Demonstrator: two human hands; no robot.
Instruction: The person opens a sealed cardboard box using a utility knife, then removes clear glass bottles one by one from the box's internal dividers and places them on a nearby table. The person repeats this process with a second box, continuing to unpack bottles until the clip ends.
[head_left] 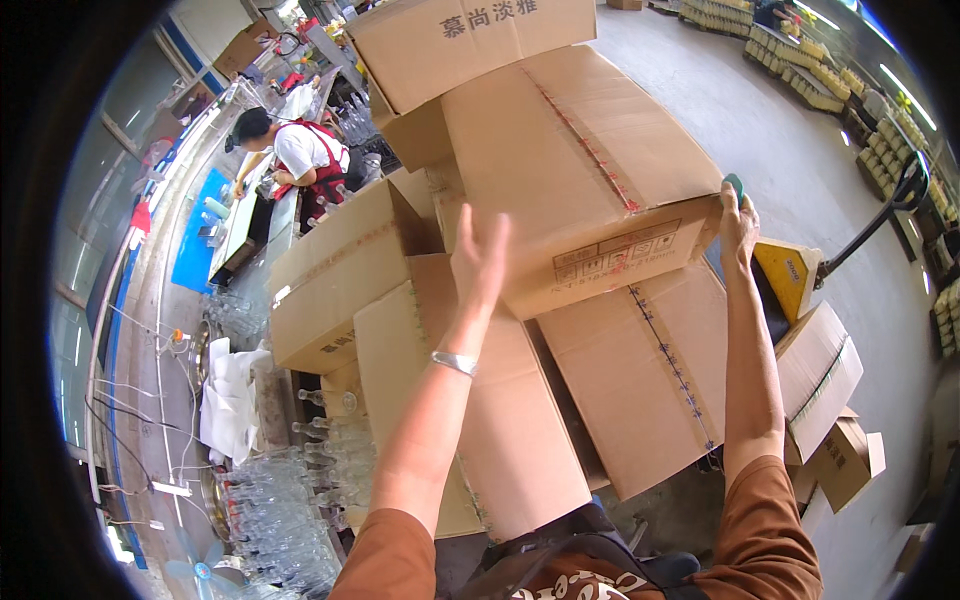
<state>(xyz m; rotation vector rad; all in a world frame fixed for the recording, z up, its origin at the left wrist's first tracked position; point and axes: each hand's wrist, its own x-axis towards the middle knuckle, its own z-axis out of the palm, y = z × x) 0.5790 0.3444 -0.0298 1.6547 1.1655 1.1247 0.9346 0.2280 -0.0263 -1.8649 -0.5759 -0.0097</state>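
Observation:
A large brown cardboard carton [570, 150], its top seam taped, sits tilted on other cartons in front of me. At its left side my left hand [480, 255] is raised with fingers apart and slightly blurred; nothing is in it. My right hand [738, 225] is closed at the carton's near right corner, with a small green thing [735, 186] showing at its fingers; its kind is hidden. Below lie a taped carton [640, 370] and a carton with tall flaps [510, 400]. Another carton [460, 50] stands at the far end.
An open carton [340, 270] stands left, above many clear glass bottles [280, 510]. A person in a red apron [310, 160] works at a bench beyond. To the right are a yellow pallet jack [785, 275] and smaller cartons [820, 375]. Stacked goods [800, 65] line the far right.

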